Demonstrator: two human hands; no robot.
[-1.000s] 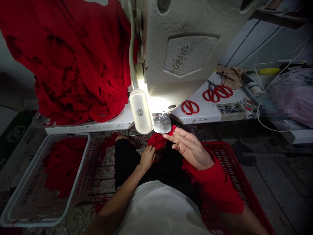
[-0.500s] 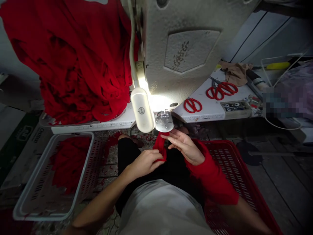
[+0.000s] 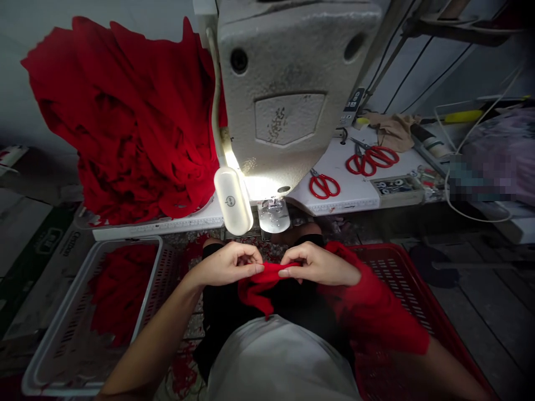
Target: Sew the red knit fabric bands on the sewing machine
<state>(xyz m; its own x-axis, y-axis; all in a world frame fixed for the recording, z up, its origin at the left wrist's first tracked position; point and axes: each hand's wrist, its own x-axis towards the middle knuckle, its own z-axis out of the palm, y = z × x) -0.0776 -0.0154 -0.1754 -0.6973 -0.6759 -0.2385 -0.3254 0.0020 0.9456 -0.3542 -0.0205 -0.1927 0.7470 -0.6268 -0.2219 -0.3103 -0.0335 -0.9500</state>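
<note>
A small red cloth piece (image 3: 261,287) is stretched between my two hands above my lap, its loose part hanging down. My left hand (image 3: 229,264) pinches one end between thumb and fingers. The other end is pinched by my right hand (image 3: 320,264). More red fabric (image 3: 376,312) wraps my right forearm. Just beyond the hands is the sewing machine (image 3: 288,117), with a lit lamp (image 3: 233,201) and a clear guard (image 3: 273,216) at its needle area.
A large red fabric pile (image 3: 137,122) rests on the table's left side. A white basket (image 3: 50,334) with red pieces stands at lower left, a red basket (image 3: 422,306) at right. Red-handled scissors (image 3: 324,186) and a parts tray (image 3: 397,190) lie on the table.
Both hands have drawn back from the guard, and the red piece is now held crosswise between them. The left hand has moved up. The view has shifted, showing more of the machine's top.
</note>
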